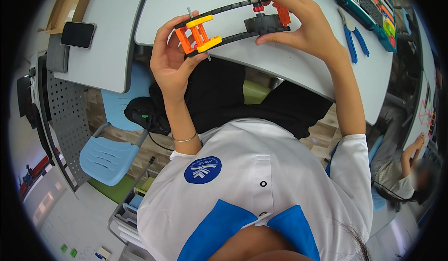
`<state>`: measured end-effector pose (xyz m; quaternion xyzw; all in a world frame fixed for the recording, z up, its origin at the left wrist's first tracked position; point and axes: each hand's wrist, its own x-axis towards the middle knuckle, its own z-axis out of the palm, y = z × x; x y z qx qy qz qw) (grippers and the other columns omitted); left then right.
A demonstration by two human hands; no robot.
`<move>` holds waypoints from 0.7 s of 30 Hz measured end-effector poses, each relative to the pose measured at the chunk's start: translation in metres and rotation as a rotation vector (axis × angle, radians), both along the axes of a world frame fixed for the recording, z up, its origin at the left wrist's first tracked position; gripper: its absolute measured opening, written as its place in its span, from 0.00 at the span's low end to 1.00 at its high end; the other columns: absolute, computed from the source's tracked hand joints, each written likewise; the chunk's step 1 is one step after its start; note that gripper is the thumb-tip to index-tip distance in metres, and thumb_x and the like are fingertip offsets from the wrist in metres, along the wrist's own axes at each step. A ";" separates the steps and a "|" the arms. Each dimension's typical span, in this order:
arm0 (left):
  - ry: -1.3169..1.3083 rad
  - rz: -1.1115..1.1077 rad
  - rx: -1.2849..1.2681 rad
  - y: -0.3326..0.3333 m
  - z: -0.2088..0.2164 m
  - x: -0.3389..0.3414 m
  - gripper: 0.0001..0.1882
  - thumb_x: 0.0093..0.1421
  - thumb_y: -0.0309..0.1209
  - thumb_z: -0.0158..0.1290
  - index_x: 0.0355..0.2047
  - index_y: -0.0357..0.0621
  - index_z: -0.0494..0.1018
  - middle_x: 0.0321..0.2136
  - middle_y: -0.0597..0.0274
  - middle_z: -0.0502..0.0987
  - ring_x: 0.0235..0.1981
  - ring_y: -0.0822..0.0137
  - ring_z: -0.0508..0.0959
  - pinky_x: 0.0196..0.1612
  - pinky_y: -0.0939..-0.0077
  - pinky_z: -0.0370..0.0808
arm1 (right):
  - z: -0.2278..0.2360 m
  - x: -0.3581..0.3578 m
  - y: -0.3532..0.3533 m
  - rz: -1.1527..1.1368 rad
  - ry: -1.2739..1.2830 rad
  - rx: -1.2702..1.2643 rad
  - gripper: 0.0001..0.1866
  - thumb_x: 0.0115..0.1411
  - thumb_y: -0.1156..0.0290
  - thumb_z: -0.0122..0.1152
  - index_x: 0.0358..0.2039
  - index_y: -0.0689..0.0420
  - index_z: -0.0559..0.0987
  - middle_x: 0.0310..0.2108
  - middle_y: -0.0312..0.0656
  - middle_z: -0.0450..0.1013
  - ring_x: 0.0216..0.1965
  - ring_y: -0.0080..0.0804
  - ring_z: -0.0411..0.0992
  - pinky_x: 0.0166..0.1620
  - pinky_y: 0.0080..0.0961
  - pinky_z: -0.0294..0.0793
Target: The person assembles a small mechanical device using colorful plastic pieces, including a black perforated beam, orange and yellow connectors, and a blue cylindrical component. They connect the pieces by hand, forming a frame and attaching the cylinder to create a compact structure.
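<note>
Both my hands hold one toy construction model above the near edge of a white table. It has two long black beams, an orange and yellow block at its left end, a grey axle through that block, and a dark gear with red parts at its right end. My left hand grips the orange and yellow end from below. My right hand pinches the gear end, thumb under the lower beam.
Blue-handled pliers lie on the table to the right, beside a teal tray of coloured parts. A phone rests on a grey table at left. A light blue chair stands below. Another person sits at far right.
</note>
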<state>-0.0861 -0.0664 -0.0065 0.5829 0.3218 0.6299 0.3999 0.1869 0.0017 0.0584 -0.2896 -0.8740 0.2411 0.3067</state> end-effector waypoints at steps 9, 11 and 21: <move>-0.086 0.018 -0.045 -0.002 -0.011 -0.013 0.40 0.48 0.25 0.70 0.60 0.36 0.66 0.57 0.47 0.72 0.61 0.51 0.72 0.63 0.55 0.72 | -0.002 0.001 -0.001 0.009 0.091 -0.167 0.39 0.45 0.56 0.81 0.54 0.59 0.75 0.48 0.45 0.75 0.46 0.38 0.75 0.48 0.30 0.75; -0.102 0.007 -0.056 -0.002 -0.011 -0.014 0.40 0.48 0.26 0.71 0.60 0.37 0.66 0.57 0.48 0.72 0.61 0.50 0.72 0.63 0.55 0.73 | -0.002 0.003 -0.001 0.013 0.048 -0.184 0.40 0.45 0.56 0.82 0.55 0.59 0.74 0.49 0.46 0.75 0.47 0.37 0.75 0.49 0.30 0.75; -0.115 0.000 -0.089 -0.004 -0.012 -0.019 0.42 0.46 0.28 0.72 0.61 0.37 0.66 0.57 0.47 0.72 0.60 0.52 0.73 0.62 0.57 0.73 | -0.008 -0.002 -0.006 -0.039 0.018 0.067 0.39 0.35 0.57 0.83 0.50 0.54 0.80 0.46 0.38 0.79 0.44 0.34 0.79 0.50 0.29 0.77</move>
